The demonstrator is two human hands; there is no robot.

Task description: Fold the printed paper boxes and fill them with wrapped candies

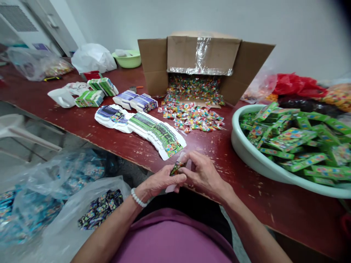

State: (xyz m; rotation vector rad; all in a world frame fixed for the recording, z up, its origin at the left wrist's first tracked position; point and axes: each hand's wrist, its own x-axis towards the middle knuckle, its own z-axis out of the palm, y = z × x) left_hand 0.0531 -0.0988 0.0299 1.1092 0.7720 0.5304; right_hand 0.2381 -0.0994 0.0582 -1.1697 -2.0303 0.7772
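Near the table's front edge, my left hand [161, 181] has its fingers wrapped round a small printed carton [177, 167] with white flaps. My right hand [201, 171] pinches the same carton from the other side, at its upper flap. Just beyond my hands, a fanned row of flat green cartons [156, 131] lies on the table, with purple ones [113, 116] at its left end. Small wrapped candies [194, 117] are heaped before an open cardboard box [204, 54]. To the right, a pale green basin [244, 146] holds many green cartons [292, 138].
The red table [131, 146] carries bundled cartons [95, 91], a white mug [62, 98], a green bowl [128, 60] and plastic bags. Bags of packets [101, 210] stand low at the left, near a white stool [22, 129]. A red bag [297, 86] lies behind the basin.
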